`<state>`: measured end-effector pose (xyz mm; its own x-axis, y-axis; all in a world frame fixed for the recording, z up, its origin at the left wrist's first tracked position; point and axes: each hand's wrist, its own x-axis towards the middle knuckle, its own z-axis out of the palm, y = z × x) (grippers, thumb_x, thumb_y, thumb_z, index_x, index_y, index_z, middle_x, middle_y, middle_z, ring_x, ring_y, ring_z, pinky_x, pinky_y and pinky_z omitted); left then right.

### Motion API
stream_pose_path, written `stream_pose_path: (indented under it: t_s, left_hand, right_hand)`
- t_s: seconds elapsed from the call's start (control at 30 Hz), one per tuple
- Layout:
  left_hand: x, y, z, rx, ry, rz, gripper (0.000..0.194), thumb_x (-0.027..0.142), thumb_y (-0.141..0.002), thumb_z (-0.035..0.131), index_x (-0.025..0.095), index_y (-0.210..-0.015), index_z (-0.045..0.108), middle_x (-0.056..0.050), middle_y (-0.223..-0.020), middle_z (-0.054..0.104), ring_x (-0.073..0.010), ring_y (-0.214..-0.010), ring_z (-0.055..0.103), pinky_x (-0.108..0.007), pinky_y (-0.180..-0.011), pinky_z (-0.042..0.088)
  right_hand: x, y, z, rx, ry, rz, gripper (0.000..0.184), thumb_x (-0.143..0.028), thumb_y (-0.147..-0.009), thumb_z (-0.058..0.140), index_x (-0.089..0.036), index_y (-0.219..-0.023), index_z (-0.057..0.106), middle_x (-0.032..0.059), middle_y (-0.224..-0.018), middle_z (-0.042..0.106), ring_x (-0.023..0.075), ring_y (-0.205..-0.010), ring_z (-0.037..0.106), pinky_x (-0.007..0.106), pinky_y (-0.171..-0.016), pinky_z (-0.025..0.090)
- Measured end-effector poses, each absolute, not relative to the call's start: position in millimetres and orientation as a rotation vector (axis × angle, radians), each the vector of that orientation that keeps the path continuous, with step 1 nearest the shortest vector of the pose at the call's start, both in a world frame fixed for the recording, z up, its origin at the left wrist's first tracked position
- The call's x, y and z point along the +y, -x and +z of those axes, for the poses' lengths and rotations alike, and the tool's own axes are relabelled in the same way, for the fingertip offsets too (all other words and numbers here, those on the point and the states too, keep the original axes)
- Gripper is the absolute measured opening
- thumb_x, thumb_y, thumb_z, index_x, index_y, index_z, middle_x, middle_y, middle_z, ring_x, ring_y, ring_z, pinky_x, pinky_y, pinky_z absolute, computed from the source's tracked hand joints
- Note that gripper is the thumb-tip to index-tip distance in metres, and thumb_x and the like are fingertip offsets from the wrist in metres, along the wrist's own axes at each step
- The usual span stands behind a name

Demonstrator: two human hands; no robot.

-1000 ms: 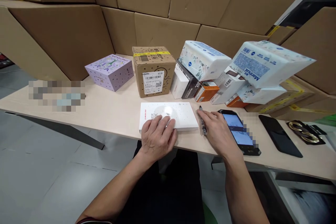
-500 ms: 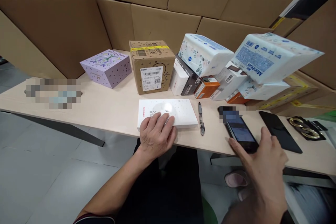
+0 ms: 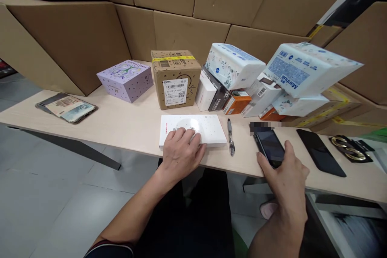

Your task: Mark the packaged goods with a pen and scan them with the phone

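My left hand [image 3: 181,153] lies flat with fingers spread on a flat white box [image 3: 208,129] near the table's front edge. My right hand [image 3: 286,177] is closed around the near end of a dark phone [image 3: 269,145] that lies on the table, thumb on its left side and fingers on its right. A black pen [image 3: 230,142] lies between the white box and the phone, touched by neither hand.
Behind stand a lilac gift box [image 3: 125,80], a taped cardboard parcel [image 3: 175,78], tissue packs [image 3: 234,65] and small cartons. A second black phone [image 3: 320,152] and gold-ringed object [image 3: 350,149] lie right; a case with banknotes [image 3: 68,107] far left. Cardboard boxes wall the back.
My right hand left the pen, swung right and took hold of the phone's near end. My left hand stayed on the white box.
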<state>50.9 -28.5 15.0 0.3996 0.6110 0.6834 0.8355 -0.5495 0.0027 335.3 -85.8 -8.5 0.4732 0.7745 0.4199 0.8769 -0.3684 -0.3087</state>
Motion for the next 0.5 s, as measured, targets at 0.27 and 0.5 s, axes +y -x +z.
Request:
stream_pose_path:
  t_s: [0.27, 0.5]
  left_hand:
    - [-21, -53, 2, -1.214, 2.249, -1.027, 0.018, 0.037, -0.093, 0.062, 0.02, -0.099, 0.066, -0.005, -0.096, 0.072, -0.0236, -0.092, 0.062, -0.037, -0.073, 0.041]
    - [-22, -55, 0, -1.209, 2.21, -1.064, 0.019, 0.035, -0.091, 0.064, 0.02, -0.102, 0.065, -0.005, -0.097, 0.073, -0.0241, -0.093, 0.064, -0.037, -0.075, 0.043]
  right_hand:
    - [-93, -331, -22, -1.23, 1.972, -0.308, 0.102, -0.07, -0.075, 0.058, 0.004, -0.145, 0.046, 0.0327, -0.131, 0.06, 0.0454, -0.122, 0.056, 0.064, -0.106, 0.036]
    - [-101, -283, -28, -1.215, 1.751, -0.231, 0.088, -0.051, -0.08, 0.071, -0.019, -0.154, 0.037, 0.0194, -0.142, 0.055, 0.0362, -0.13, 0.051, 0.058, -0.105, 0.043]
